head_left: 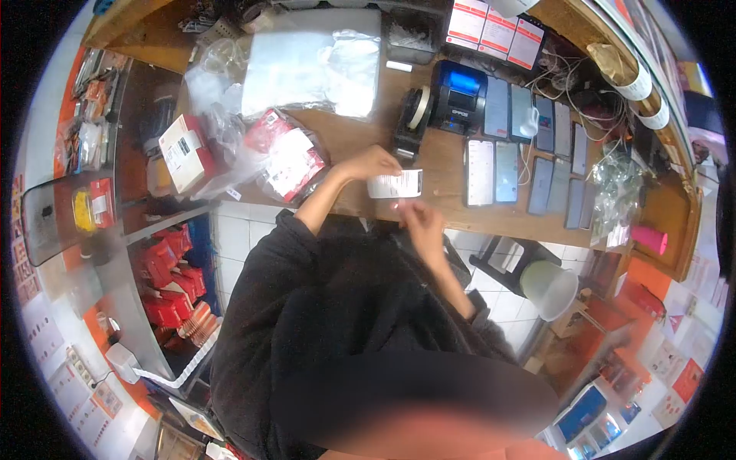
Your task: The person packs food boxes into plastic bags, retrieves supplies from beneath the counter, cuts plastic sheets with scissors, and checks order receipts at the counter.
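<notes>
A small white printed slip (396, 185) lies at the front edge of the wooden desk, between my hands. My left hand (373, 163) is at the slip's upper left, its fingers bent together over the slip's top edge. Just below the slip is my right hand (420, 220), with its fingertips close to the lower edge; its fingers are curled and too small to read clearly. A black tape dispenser (412, 123) stands behind the slip, and a black label printer (458, 97) with a blue-lit top is to its right.
Several phones (480, 173) lie in rows at the right, with white cables behind. At the left are a red-and-white wrapped package (287, 156), a red-and-white box (185, 155) and a stack of clear plastic bags (307, 65). A pink cup (649, 239) is at the far right.
</notes>
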`<state>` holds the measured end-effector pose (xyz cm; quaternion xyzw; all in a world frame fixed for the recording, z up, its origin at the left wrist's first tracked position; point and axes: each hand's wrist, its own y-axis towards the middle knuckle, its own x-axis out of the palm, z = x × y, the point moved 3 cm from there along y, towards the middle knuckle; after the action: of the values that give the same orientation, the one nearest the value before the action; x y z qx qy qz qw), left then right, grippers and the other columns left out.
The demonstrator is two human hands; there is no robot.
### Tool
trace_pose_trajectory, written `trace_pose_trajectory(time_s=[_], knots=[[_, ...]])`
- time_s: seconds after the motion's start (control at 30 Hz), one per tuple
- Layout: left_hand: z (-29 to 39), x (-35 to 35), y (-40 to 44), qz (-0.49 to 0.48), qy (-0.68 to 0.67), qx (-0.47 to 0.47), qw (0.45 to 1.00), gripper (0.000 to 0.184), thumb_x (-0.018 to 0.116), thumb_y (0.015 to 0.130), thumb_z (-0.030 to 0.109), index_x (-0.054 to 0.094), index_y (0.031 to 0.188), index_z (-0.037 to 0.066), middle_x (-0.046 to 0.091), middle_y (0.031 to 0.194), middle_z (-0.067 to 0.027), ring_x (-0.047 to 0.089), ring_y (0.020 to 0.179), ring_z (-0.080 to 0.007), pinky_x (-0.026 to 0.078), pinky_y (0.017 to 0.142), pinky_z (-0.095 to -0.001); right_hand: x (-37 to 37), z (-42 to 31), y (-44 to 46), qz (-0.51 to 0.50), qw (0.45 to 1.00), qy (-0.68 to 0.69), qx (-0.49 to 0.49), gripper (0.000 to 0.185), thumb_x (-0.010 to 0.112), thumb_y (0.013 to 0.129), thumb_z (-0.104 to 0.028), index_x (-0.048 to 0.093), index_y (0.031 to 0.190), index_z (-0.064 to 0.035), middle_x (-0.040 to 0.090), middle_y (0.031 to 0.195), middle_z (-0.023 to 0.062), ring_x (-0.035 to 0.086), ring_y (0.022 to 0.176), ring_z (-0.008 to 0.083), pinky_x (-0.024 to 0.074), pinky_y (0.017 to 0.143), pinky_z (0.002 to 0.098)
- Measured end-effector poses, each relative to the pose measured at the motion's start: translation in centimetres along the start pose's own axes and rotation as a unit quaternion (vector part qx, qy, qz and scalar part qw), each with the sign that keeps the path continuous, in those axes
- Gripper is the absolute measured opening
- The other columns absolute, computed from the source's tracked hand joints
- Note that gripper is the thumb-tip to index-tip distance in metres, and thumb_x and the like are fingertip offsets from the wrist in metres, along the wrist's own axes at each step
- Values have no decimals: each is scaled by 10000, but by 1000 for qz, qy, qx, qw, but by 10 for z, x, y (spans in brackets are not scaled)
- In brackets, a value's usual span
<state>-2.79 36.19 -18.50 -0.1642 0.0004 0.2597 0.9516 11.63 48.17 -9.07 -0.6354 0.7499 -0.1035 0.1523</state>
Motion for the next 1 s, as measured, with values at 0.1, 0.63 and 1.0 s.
trace_pose_trajectory(time_s=[0.1, 0.63, 1.0], knots=[[20, -8, -4, -30, 25, 34, 999, 290, 663, 797, 304, 698, 912, 40, 688, 863, -122, 645, 749, -184, 485, 695, -294, 11, 54, -2, -18, 990, 67, 122, 261, 554, 917, -223, 645, 901, 21, 635, 769, 77, 566, 665, 110, 472, 610, 238], [35, -23, -191, 340, -275, -52, 898, 354, 480, 947, 288, 591, 1061, -29, 653, 857, -85, 618, 718, -149, 491, 631, -281, 73, -39, 36, -298, 951, 13, 85, 241, 580, 879, -78, 570, 1066, 73, 610, 693, 88, 567, 560, 126, 465, 522, 237], [55, -13, -243, 470, -328, 15, 820, 321, 589, 881, 135, 539, 1170, 4, 634, 1020, -96, 584, 920, -120, 454, 801, -253, 126, -67, 58, -390, 917, 9, 85, 265, 578, 858, -34, 557, 1108, 49, 601, 670, 73, 561, 525, 124, 462, 494, 233]])
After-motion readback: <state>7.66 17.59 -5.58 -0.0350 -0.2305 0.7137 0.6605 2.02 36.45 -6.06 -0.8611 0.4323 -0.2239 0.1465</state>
